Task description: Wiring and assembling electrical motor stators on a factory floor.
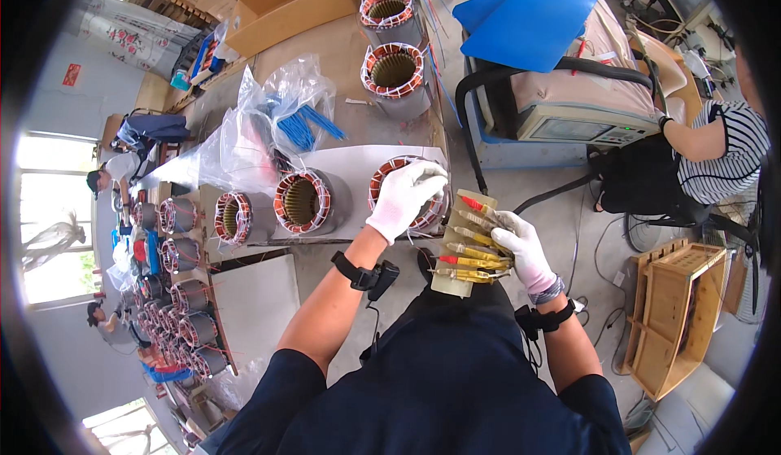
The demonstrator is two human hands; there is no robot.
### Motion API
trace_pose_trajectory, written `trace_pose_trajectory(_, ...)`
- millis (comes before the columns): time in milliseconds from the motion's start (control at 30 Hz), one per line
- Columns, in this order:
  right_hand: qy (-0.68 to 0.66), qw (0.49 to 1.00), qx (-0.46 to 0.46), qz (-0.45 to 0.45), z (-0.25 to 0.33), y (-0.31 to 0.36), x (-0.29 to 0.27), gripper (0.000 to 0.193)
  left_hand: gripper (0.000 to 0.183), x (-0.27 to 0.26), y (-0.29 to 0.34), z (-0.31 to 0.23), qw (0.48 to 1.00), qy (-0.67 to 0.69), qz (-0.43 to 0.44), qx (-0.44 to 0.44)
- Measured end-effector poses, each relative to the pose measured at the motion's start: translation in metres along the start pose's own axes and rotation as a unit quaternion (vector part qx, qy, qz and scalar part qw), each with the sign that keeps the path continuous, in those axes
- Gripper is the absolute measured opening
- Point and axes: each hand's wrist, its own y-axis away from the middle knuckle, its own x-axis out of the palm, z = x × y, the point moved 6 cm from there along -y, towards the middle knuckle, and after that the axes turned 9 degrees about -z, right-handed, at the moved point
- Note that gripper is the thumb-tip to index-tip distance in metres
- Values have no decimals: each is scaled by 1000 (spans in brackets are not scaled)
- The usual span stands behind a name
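Note:
My left hand (404, 200), in a white glove, is over a stator (382, 180) with orange-red windings and white lacing at the table's front edge. Its fingers are bent together near the stator's right rim; whatever they pinch is too small to make out. In front of my body is a pale, flat board (456, 287) carrying a row of clips with yellow sleeves (472, 251), a few of them red. My gloved right hand (527, 253) closes around the right ends of these clips, its thumb at the upper ones. The glove partly hides the grip.
Two stators (303, 203) stand left along the table edge, several more at the back. Blue sleeving (305, 128) lies in clear plastic behind them. Right are a testing machine (582, 121) with blue sheets (533, 17), a seated person (716, 150), cables and a wooden crate (675, 321).

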Motion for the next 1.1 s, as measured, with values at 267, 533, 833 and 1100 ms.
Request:
trace_pose_trajectory(267,-67,997,40,1,-12,-15,-8,42,12,8,5,2,990,-84,-88,74)
trace_pose_trajectory(533,-69,996,46,28,-14,-16,-6,42,10,8,6,4,989,-70,-114,54)
trace_pose_trajectory(833,-85,994,35,52,-17,-13,-5,51,20,-7,21,13,987,-4,-158,42)
trace_pose_trajectory(1100,-120,993,-13,14,-5,-3,5,75,31,-8,6,-6,994,43,-101,-13)
